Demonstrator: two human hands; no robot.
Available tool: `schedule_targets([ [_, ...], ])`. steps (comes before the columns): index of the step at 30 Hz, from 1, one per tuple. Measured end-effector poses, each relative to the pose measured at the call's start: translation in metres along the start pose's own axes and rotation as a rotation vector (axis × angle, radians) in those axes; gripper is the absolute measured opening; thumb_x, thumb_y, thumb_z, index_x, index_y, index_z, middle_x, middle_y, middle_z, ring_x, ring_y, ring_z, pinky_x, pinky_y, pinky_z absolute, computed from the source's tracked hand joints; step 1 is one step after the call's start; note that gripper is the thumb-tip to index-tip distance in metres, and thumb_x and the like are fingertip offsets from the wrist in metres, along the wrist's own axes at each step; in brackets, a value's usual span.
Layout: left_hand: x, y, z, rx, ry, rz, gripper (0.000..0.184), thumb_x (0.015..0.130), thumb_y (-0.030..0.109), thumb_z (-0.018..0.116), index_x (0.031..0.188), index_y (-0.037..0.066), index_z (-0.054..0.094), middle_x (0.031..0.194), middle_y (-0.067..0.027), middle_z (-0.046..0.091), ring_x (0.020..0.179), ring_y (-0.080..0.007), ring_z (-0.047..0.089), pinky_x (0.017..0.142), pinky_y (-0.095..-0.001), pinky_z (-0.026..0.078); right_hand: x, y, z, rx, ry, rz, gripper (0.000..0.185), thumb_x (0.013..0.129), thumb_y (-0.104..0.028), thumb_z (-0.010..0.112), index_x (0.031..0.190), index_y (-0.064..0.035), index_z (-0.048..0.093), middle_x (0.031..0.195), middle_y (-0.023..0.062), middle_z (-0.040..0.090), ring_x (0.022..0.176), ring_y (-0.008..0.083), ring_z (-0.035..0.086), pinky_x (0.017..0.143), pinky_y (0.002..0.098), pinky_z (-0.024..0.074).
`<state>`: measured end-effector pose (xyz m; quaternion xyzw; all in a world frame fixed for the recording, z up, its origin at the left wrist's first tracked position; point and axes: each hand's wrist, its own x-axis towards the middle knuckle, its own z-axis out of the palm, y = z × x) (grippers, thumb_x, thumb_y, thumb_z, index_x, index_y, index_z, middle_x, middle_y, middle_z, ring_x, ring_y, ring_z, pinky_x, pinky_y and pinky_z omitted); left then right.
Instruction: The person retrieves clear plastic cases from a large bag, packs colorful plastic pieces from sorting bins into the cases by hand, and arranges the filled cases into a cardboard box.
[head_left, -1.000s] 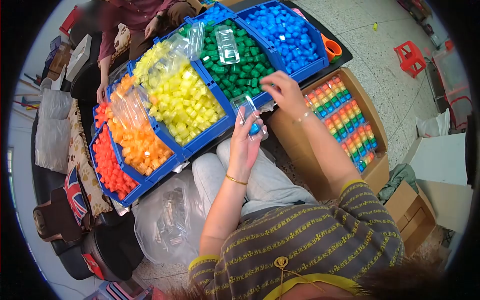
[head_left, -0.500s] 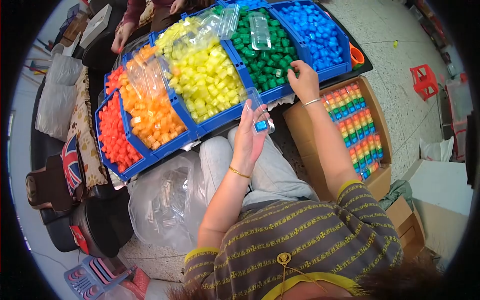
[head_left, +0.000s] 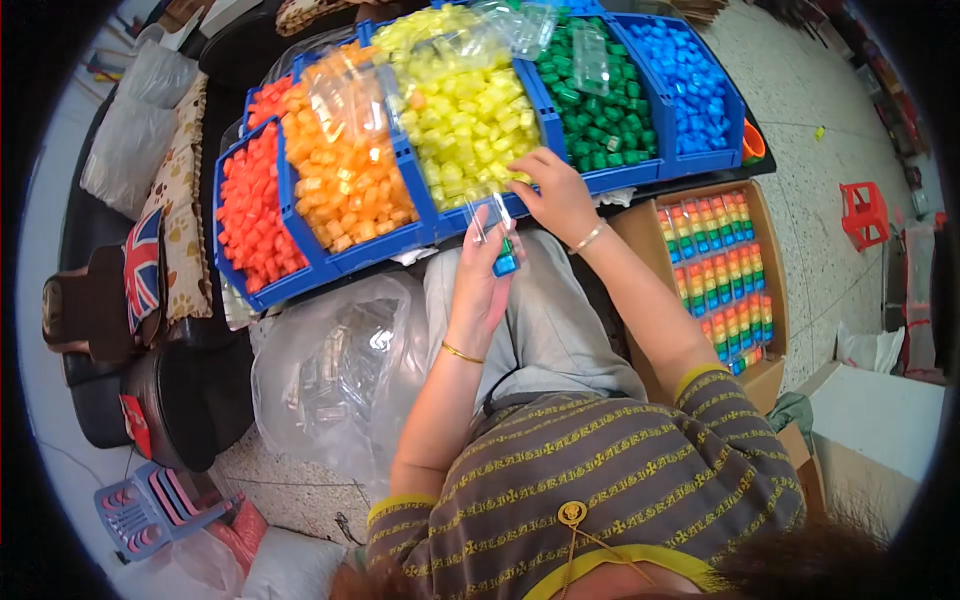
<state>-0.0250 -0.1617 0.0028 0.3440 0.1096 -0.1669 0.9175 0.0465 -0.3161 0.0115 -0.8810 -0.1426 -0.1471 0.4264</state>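
My left hand is closed round a narrow clear plastic case, held tilted above my lap. A blue block sits in its lower end, with a green block just above it. My right hand is at the front right corner of the yellow blocks, its thumb and index finger curled in a pinch. A yellow block seems to be between the fingertips, partly hidden. Beside them lie the green blocks and the orange blocks, each kind in its own compartment of the blue bins.
Red blocks fill the far left bin, blue blocks the far right. Clear cases lie on the piles. A cardboard box at right holds filled rainbow cases. A plastic bag of clear cases is at my left.
My right hand has moved left from the green blocks to the yellow ones. A green block now shows in the case above the blue one. The view has shifted; another person's hands left view.
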Motion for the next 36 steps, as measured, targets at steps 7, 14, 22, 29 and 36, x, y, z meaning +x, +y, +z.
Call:
schedule_targets([
  [7, -0.019, 0.025, -0.04, -0.102, 0.027, 0.105, 0.055, 0.101, 0.03, 0.049, 0.146, 0.009, 0.027, 0.111, -0.0091, 0.059, 0.092, -0.0147, 0.057, 0.078, -0.0325, 0.05, 0.009, -0.017, 0.043, -0.199, 0.257, -0.126, 0.018, 0.082, -0.008, 0.067, 0.099, -0.0049, 0.063, 0.092, 0.0094, 0.066, 0.076, 0.0245, 0.065, 0.066, 0.0336, 0.0511],
  [14, -0.031, 0.047, -0.076, -0.049, 0.122, 0.182, 0.05, 0.101, 0.029, 0.049, 0.143, 0.008, 0.033, 0.11, -0.0062, 0.059, 0.088, -0.0131, 0.058, 0.076, -0.0296, 0.049, 0.0, -0.075, 0.083, 0.29, -0.359, -0.192, 0.014, 0.084, -0.006, 0.066, 0.097, -0.0062, 0.069, 0.09, 0.0039, 0.062, 0.068, 0.0106, 0.059, 0.057, 0.0237, 0.0449],
  [22, -0.043, 0.079, -0.115, -0.039, 0.22, 0.321, 0.047, 0.099, 0.017, 0.051, 0.142, 0.005, 0.035, 0.103, -0.0077, 0.06, 0.09, -0.0142, 0.059, 0.078, -0.029, 0.051, 0.071, -0.086, 0.143, -0.343, -0.168, -0.594, 0.032, 0.078, -0.003, 0.06, 0.109, -0.009, 0.062, 0.105, 0.01, 0.057, 0.091, 0.0265, 0.062, 0.07, 0.0345, 0.053],
  [29, -0.042, 0.098, -0.127, -0.133, 0.236, 0.337, 0.043, 0.1, 0.03, 0.05, 0.137, 0.008, 0.043, 0.105, -0.0069, 0.062, 0.088, -0.0135, 0.06, 0.075, -0.0272, 0.05, 0.059, -0.129, 0.156, 0.0, -0.143, -0.464, 0.018, 0.082, -0.006, 0.066, 0.1, -0.0054, 0.064, 0.096, 0.0106, 0.061, 0.089, 0.029, 0.062, 0.07, 0.0348, 0.0516],
  [36, -0.042, 0.115, -0.159, -0.029, 0.304, 0.442, 0.038, 0.102, 0.032, 0.044, 0.131, 0.007, 0.046, 0.112, -0.0048, 0.06, 0.099, -0.0162, 0.058, 0.088, -0.0338, 0.046, 0.062, -0.154, 0.198, 0.034, -0.395, -0.63, 0.01, 0.083, -0.014, 0.064, 0.091, -0.0084, 0.066, 0.099, 0.0059, 0.065, 0.1, 0.0236, 0.061, 0.078, 0.0318, 0.0497],
])
